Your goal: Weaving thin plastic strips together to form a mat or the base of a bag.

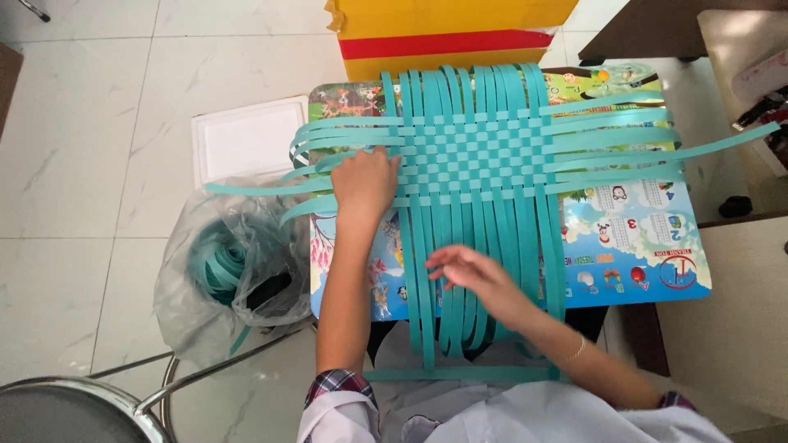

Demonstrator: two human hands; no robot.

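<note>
From the head view, a woven mat (476,156) of flat teal plastic strips lies on a small table (648,246) whose top is printed with bright cartoon pictures; the middle of the mat is a tight checkered weave, while loose strip ends fan out to both sides and hang over the near edge toward the person's lap. The left hand (365,182) rests with fingers curled on the left edge of the weave, pressing the horizontal strips; whether it pinches one, I cannot tell. The right hand (468,271) hovers palm down, fingers spread and open, over the loose vertical strips (447,287), touching or just above them, holding nothing. Left of the table, on the pale marble-tile floor (82,164), a crumpled clear plastic bag (238,271) holds coiled teal strips, and a white foam tray (246,139) lies behind it. A yellow cardboard box (447,33) with a red band stands beyond the table. A round metal stool (74,406) sits at the lower left.
</note>
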